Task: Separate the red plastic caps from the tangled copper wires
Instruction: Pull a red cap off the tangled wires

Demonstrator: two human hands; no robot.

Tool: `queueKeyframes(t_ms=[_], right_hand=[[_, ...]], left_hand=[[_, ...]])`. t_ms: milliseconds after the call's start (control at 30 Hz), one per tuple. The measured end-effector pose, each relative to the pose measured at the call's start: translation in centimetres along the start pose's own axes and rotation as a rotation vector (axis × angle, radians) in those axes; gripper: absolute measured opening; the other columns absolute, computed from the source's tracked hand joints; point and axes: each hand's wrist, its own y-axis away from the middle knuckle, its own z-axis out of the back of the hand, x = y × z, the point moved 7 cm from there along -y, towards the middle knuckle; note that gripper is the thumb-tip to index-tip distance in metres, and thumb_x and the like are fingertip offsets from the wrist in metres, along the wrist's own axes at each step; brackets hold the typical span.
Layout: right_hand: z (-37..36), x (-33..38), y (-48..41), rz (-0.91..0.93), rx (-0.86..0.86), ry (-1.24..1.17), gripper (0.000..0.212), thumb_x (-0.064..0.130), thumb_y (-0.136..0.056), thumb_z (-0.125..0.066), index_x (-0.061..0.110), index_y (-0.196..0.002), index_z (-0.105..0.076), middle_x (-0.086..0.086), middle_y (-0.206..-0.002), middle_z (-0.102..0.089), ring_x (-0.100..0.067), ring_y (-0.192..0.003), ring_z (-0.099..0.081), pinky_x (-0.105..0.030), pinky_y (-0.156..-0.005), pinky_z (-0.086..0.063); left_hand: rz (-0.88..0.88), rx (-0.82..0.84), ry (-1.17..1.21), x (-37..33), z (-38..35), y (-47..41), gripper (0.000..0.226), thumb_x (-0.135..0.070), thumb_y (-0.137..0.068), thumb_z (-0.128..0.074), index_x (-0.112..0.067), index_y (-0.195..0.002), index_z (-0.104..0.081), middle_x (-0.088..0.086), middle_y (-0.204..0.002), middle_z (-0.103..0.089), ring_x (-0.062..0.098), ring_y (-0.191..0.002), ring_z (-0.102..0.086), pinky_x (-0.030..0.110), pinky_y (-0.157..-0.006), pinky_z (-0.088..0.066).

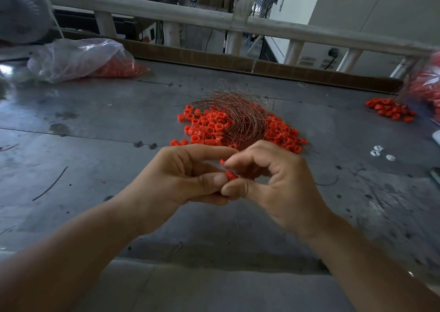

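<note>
Both hands meet above metal table (95,126): left hand (188,176) and right hand (269,180) pinch one red cap (231,176) between thumbs and fingertips. Cap pile (209,126) under tangled copper wires (240,114) lies just beyond the knuckles.

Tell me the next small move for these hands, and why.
Probably pull the hands apart a little to draw the red cap off any wire left in it. The left hand and the right hand pinch that cap together, raised above the table, close to the tangled copper wires. Whether a strand runs through it is too fine to tell.
</note>
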Motion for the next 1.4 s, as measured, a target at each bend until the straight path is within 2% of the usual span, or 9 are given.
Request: queueKeyframes(t_ms=[100,200,367,600,833,1067,1200,1300,1400], right_hand=[[0.6,0.2,0.3,0.004,-0.151,-0.040,0.021,0.031,-0.058,-0.077,0.025,-0.072,-0.063,0.017,-0.062,-0.061,0.002,-0.063,-0.061,-0.009,-0.060,-0.046],[0.7,1.1,0.5,0.118,-0.219,0.102,0.021,0.024,-0.062,-0.075,0.017,-0.081,-0.067,0.013,-0.073,-0.064,0.000,-0.071,-0.064,-0.009,-0.063,-0.049],[0.5,1.7,0.8,0.253,-0.235,0.281,0.021,0.016,-0.064,-0.074,0.002,-0.080,-0.072,-0.001,-0.078,-0.068,-0.008,-0.082,-0.063,-0.011,-0.072,-0.051],[-0.4,2.6,1.1,0.411,-0.201,0.508,0.021,0.016,-0.072,-0.066,-0.003,-0.080,-0.071,-0.011,-0.077,-0.071,-0.017,-0.072,-0.069,-0.024,-0.067,-0.054],[-0.7,2.2,1.2,0.380,-0.182,0.506,0.023,0.017,-0.076,-0.066,-0.003,-0.084,-0.071,-0.011,-0.080,-0.071,-0.017,-0.073,-0.068,-0.025,-0.066,-0.054],[0.2,0.1,0.1,0.063,-0.109,0.059,0.018,0.019,-0.068,-0.072,0.013,-0.084,-0.070,0.006,-0.080,-0.066,-0.007,-0.078,-0.063,-0.018,-0.072,-0.052],[-1.3,-0.5,0.1,-0.024,0.152,0.016,0.031,0.022,-0.077,-0.063,0.022,-0.108,-0.062,0.006,-0.092,-0.060,-0.006,-0.089,-0.058,-0.015,-0.081,-0.046],[-1.5,-0.1,0.0,0.017,0.173,0.091,0.019,0.019,-0.082,-0.058,0.010,-0.095,-0.069,0.012,-0.088,-0.053,0.000,-0.086,-0.052,-0.014,-0.079,-0.041],[-1.5,0.0,0.0,-0.004,0.133,0.127,0.016,0.019,-0.085,-0.055,0.008,-0.086,-0.065,0.015,-0.085,-0.048,0.002,-0.080,-0.049,-0.012,-0.073,-0.039]], left_hand=[[-0.017,0.003,0.070,0.0,0.1,-0.1,0.040,-0.033,-0.045,-0.086,-0.016,-0.081,-0.077,0.008,-0.077,-0.073,0.017,-0.071,-0.071,0.021,-0.059,-0.055],[-0.030,-0.020,0.061,0.0,0.4,-0.3,0.044,-0.038,-0.041,-0.088,-0.016,-0.077,-0.077,0.006,-0.074,-0.073,0.015,-0.070,-0.071,0.019,-0.058,-0.054],[-0.072,-0.049,0.038,-0.2,0.7,-0.2,0.042,-0.039,-0.039,-0.088,-0.018,-0.073,-0.077,0.006,-0.074,-0.073,0.015,-0.068,-0.071,0.019,-0.058,-0.054],[-0.092,-0.059,0.003,-0.2,0.9,-0.1,0.042,-0.040,-0.039,-0.088,-0.019,-0.073,-0.077,0.008,-0.076,-0.073,0.016,-0.070,-0.071,0.020,-0.061,-0.055],[-0.078,-0.108,-0.002,0.2,1.3,-0.2,0.046,-0.042,-0.034,-0.090,-0.018,-0.071,-0.077,0.008,-0.074,-0.073,0.018,-0.068,-0.071,0.021,-0.060,-0.055],[-0.011,-0.071,0.012,0.1,0.9,-0.3,0.023,-0.018,-0.052,-0.084,-0.015,-0.073,-0.075,0.011,-0.069,-0.071,0.018,-0.064,-0.070,0.019,-0.056,-0.054],[0.088,-0.007,0.018,0.6,0.6,-0.2,0.041,-0.010,-0.061,-0.082,-0.008,-0.098,-0.065,0.017,-0.074,-0.069,0.023,-0.066,-0.069,0.022,-0.056,-0.054],[0.092,0.021,0.038,0.5,0.3,-0.1,0.052,-0.014,-0.065,-0.069,-0.009,-0.115,-0.052,0.016,-0.077,-0.070,0.024,-0.069,-0.070,0.022,-0.056,-0.054],[-0.003,0.038,-0.050,-0.4,-0.4,0.1,0.068,-0.031,-0.058,-0.079,-0.017,-0.118,-0.050,0.016,-0.080,-0.072,0.025,-0.072,-0.071,0.023,-0.059,-0.054]])
